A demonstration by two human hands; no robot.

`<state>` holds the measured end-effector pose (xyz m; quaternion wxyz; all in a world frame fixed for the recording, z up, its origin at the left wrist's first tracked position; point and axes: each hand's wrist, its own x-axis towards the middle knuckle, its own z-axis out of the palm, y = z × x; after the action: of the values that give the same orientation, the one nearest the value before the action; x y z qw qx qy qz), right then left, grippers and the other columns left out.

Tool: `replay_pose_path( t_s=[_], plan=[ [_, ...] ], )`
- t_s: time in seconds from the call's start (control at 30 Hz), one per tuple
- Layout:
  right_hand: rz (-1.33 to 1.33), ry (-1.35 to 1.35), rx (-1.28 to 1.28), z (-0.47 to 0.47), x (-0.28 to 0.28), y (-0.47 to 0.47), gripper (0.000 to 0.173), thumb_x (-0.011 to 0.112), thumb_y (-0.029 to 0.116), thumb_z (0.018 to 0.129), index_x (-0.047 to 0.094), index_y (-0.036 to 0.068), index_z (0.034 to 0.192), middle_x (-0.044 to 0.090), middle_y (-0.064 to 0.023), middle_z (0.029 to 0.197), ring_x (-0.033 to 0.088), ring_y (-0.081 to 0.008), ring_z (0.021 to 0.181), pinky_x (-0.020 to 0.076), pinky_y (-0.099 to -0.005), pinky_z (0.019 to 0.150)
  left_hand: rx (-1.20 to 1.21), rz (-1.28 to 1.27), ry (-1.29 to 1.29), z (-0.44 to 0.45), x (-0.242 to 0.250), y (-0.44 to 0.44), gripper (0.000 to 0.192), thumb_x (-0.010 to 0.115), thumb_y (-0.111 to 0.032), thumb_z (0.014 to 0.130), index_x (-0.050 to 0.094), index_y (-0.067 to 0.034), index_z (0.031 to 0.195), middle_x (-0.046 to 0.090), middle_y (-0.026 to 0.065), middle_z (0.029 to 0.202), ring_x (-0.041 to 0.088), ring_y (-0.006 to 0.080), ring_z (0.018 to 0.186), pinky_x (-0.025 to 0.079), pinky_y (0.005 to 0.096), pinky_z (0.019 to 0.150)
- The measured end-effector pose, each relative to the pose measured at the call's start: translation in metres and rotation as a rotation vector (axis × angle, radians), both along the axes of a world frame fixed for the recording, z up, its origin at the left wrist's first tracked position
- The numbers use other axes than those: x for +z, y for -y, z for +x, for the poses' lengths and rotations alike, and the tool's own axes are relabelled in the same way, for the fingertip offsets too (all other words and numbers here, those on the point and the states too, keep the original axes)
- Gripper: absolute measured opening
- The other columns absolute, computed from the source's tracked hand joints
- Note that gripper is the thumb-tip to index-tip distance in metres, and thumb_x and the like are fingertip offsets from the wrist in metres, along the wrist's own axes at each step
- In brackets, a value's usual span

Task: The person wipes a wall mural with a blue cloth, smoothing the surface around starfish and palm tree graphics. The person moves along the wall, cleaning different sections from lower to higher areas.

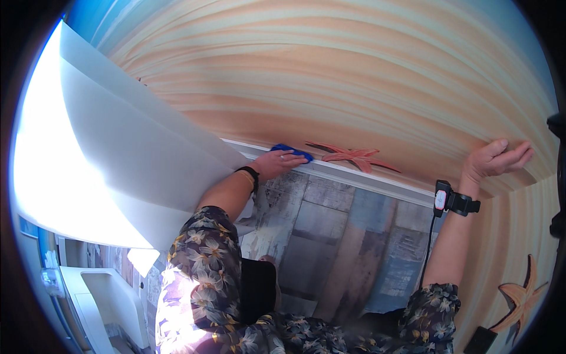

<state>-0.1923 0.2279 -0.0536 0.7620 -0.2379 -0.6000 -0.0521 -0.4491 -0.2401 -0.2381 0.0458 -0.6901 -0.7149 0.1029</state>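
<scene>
My left hand (276, 164) presses a folded blue cloth (289, 150) against the lower part of a printed wall covering (283, 88), just above the white baseboard (349, 176). A red starfish is printed on the covering to the right of the cloth. Near the wall's corner at the right is my right hand (499, 160), its fingers loosely curled and nothing seen in it. A large white sheet (128, 146), partly in bright sunlight, hangs over at the left and lies behind my left forearm.
Patchwork wood-look flooring (314, 234) lies below the baseboard. A white basin-shaped fixture (115, 305) stands at the lower left. On the right wall are another printed starfish (519, 305) and a dark rectangular object (479, 340). A cable runs along my right forearm from a strapped-on device (442, 198).
</scene>
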Motion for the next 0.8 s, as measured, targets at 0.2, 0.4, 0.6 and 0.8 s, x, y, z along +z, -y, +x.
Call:
replay_pose_path(
  t_s=[0.2,0.4,0.6,0.8],
  plan=[
    [-0.065,-0.039,0.047,0.003,-0.015,-0.007,0.055,0.052,0.016,0.097,0.040,-0.004,0.147,0.027,-0.0305,0.155,0.028,-0.0438,0.144,0.0267,-0.0529,0.116,-0.091,-0.112,-0.134,-0.011,0.024,0.008,0.051,0.048,-0.013,0.095,0.048,-0.018,0.145,0.032,-0.0016,0.163,0.034,0.0126,0.147,0.028,0.0347,0.121],
    [0.019,-0.013,-0.017,0.004,-0.024,-0.013,0.056,0.049,0.019,0.099,0.039,-0.003,0.149,0.029,-0.0291,0.155,0.029,-0.0423,0.144,0.0270,-0.0527,0.116,-0.303,0.265,-0.394,0.005,0.086,-0.060,0.059,0.052,-0.012,0.089,0.049,-0.022,0.147,0.040,-0.0056,0.159,0.042,0.0083,0.141,0.028,0.0315,0.117],
    [-0.025,-0.022,-0.003,0.002,-0.010,-0.003,0.055,0.047,0.016,0.100,0.038,-0.001,0.151,0.027,-0.0248,0.158,0.026,-0.0405,0.147,0.0271,-0.0510,0.118,-0.145,0.947,-0.639,-0.005,0.212,-0.069,0.050,0.064,-0.042,0.086,0.064,-0.028,0.134,0.049,0.0066,0.151,0.042,0.0262,0.142,0.018,0.0524,0.119],
    [-0.040,-0.042,0.019,0.003,-0.001,0.004,0.054,0.046,0.015,0.100,0.038,0.001,0.151,0.027,-0.0234,0.159,0.027,-0.0395,0.148,0.0283,-0.0504,0.118,0.384,1.634,-0.411,0.004,0.283,-0.079,0.060,0.054,-0.032,0.095,0.045,-0.010,0.150,0.023,0.0264,0.162,0.021,0.0462,0.150,0.011,0.0632,0.117]
  ],
)
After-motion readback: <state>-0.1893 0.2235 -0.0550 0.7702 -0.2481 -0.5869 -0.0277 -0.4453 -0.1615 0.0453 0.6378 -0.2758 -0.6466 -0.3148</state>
